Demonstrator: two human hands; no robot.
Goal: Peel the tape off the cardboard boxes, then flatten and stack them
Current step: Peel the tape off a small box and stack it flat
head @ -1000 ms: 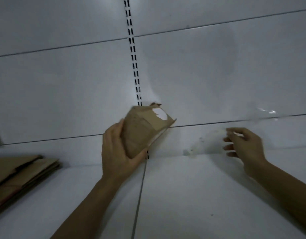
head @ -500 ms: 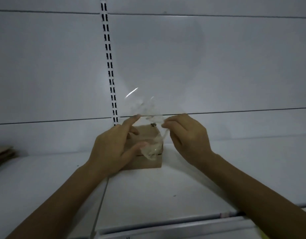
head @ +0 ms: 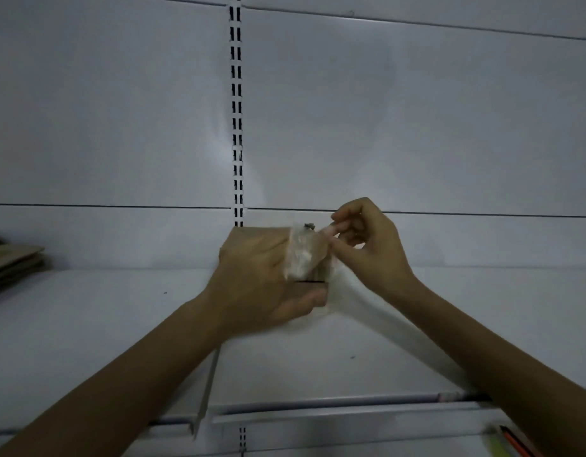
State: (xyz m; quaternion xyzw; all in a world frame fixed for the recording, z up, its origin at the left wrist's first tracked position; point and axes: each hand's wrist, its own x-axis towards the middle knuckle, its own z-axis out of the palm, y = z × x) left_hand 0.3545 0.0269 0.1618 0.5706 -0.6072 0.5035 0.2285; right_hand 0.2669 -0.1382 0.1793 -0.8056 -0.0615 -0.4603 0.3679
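Centrally, left hand (head: 258, 282) is gripping, half-hiding one box (head: 319, 262); right hand (head: 367, 252) pinching tape (head: 298, 258); one stack (head: 11, 262) lying at nine o'clock.

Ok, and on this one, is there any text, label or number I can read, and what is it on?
Nothing here can be read.
cardboard box, gripped by the left hand: a dark mark on its front, too blurred to read.
tape, pinched by the right hand: clear, no print shows.
tag on the shelf rail: too small to read.
flattened cardboard: no print visible.
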